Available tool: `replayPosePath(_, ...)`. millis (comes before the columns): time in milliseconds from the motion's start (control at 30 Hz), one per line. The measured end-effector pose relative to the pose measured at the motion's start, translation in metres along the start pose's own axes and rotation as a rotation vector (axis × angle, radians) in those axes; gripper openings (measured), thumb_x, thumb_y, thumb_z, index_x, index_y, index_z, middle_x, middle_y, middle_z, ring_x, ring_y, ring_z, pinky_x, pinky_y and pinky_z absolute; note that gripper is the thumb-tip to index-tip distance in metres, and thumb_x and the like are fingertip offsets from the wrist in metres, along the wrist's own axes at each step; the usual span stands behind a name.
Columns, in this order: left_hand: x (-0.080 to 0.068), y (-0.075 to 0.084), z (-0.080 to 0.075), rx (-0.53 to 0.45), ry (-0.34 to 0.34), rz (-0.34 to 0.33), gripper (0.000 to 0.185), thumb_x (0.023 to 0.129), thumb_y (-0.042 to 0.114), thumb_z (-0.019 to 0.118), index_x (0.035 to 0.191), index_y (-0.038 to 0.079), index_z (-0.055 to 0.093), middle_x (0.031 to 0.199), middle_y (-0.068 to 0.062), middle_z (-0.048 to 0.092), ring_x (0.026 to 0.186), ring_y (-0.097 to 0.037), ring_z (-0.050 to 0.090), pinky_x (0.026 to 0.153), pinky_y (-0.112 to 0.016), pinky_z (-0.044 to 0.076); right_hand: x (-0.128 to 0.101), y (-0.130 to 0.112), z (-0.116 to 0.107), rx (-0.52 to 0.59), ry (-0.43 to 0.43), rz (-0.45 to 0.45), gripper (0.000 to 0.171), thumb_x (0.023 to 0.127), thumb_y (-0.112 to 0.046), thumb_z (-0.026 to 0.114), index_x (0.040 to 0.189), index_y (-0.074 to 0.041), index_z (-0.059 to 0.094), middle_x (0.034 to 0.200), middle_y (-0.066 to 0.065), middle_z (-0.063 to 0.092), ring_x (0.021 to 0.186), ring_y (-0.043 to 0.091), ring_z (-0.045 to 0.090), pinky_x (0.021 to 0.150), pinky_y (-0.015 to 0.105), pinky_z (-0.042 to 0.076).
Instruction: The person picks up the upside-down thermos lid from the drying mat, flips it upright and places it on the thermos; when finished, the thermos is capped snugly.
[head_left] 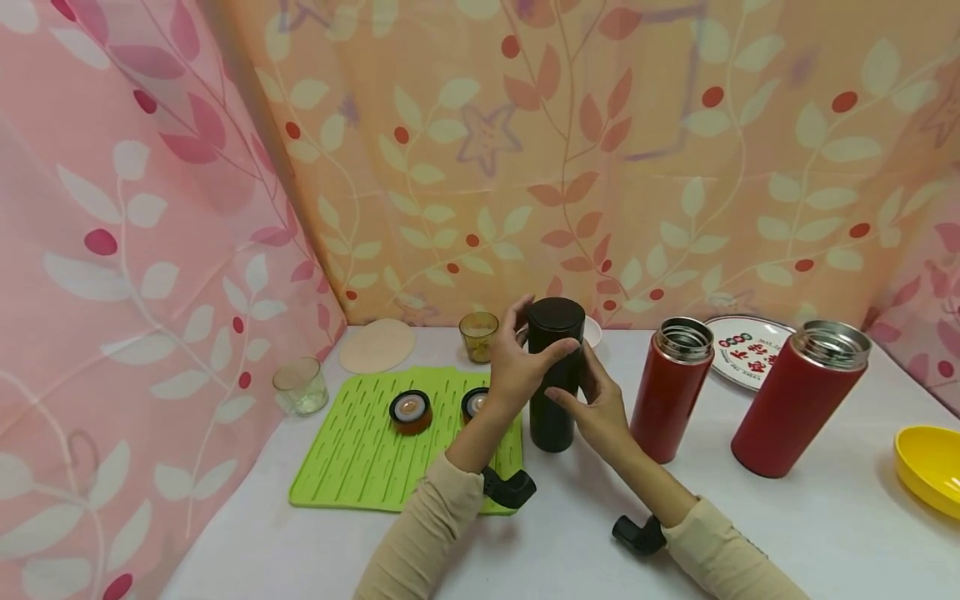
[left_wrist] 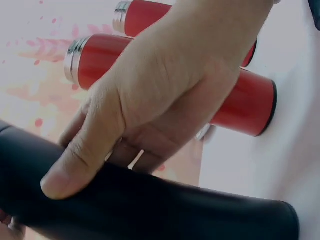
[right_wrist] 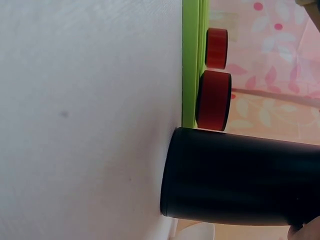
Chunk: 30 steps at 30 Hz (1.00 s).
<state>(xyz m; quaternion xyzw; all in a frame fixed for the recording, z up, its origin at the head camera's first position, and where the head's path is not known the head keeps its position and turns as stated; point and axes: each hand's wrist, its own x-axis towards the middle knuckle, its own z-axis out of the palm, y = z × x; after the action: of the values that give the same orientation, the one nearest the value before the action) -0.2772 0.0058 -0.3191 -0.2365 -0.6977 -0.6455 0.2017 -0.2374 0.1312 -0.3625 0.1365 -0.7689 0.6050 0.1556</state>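
Black flask stands upright on the worktop, long axis vertical, base just off the green mat's right edge. Left hand is wrapped around its upper body below the cap, thumb across the front. Right hand touches the right side at mid-height, fingers loosely curved; its grip is unclear. Both are equally near.

Leaf-patterned curtains surround a white table.
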Motion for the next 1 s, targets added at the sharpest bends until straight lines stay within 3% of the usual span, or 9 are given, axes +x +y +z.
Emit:
replayPosePath(100, 0.0, 0.004, 0.005, 0.069, 0.044, -0.013, 0.089, 0.065, 0.053, 0.075, 0.132, 0.01, 0.036, 0.127, -0.008, 0.046, 0.114, -0.019, 0.049, 0.1, -0.035, 0.042, 0.0, 0.0, 0.0, -0.012, -0.003, 0.01, 0.082, 0.083, -0.017, 0.067, 0.148, -0.015, 0.016, 0.15, 0.004, 0.027, 0.135, 0.02, 0.032, 0.105, 0.035, 0.032)
replayPosePath(200, -0.001, 0.006, 0.008, 0.09, 0.06, -0.023, 0.078, 0.07, 0.036, 0.079, 0.128, 0.008, 0.035, 0.125, -0.007, 0.042, 0.112, -0.018, 0.046, 0.097, -0.035, 0.042, 0.002, 0.005, 0.0, -0.004, -0.002, -0.004, 0.083, 0.083, -0.016, 0.067, 0.148, -0.016, 0.017, 0.15, 0.005, 0.027, 0.135, 0.021, 0.032, 0.105, 0.035, 0.032)
replayPosePath(400, -0.004, 0.006, 0.004, 0.007, 0.044, -0.064, 0.065, 0.075, 0.021, 0.076, 0.126, 0.007, 0.038, 0.121, -0.007, 0.049, 0.113, -0.014, 0.053, 0.101, -0.029, 0.042, 0.008, 0.025, 0.001, 0.025, -0.006, -0.046, 0.082, 0.082, -0.017, 0.068, 0.147, -0.025, 0.019, 0.15, 0.001, 0.029, 0.135, 0.02, 0.034, 0.104, 0.03, 0.032)
replayPosePath(533, -0.003, 0.004, -0.001, -0.011, 0.028, -0.042, 0.062, 0.076, 0.018, 0.075, 0.126, 0.005, 0.041, 0.122, -0.01, 0.054, 0.115, -0.018, 0.055, 0.103, -0.031, 0.04, 0.01, 0.029, 0.0, 0.011, 0.008, -0.073, 0.082, 0.081, -0.022, 0.069, 0.146, -0.027, 0.021, 0.149, 0.001, 0.031, 0.134, 0.021, 0.036, 0.104, 0.032, 0.032)
replayPosePath(800, -0.001, 0.001, -0.004, -0.022, -0.011, -0.005, 0.059, 0.077, 0.018, 0.075, 0.126, 0.005, 0.044, 0.122, -0.01, 0.055, 0.114, -0.018, 0.055, 0.102, -0.028, 0.039, 0.008, 0.03, 0.001, -0.014, 0.021, -0.059, 0.082, 0.081, -0.028, 0.07, 0.146, -0.031, 0.02, 0.148, -0.001, 0.032, 0.133, 0.019, 0.037, 0.104, 0.032, 0.033)
replayPosePath(1000, 0.0, -0.001, 0.0, 0.042, 0.027, -0.009, 0.071, 0.068, 0.037, 0.079, 0.122, 0.007, 0.045, 0.119, -0.007, 0.055, 0.11, -0.018, 0.054, 0.098, -0.03, 0.044, 0.006, 0.031, 0.002, -0.029, 0.016, -0.042, 0.084, 0.082, -0.025, 0.068, 0.147, -0.029, 0.016, 0.15, -0.002, 0.028, 0.135, 0.019, 0.034, 0.104, 0.032, 0.032)
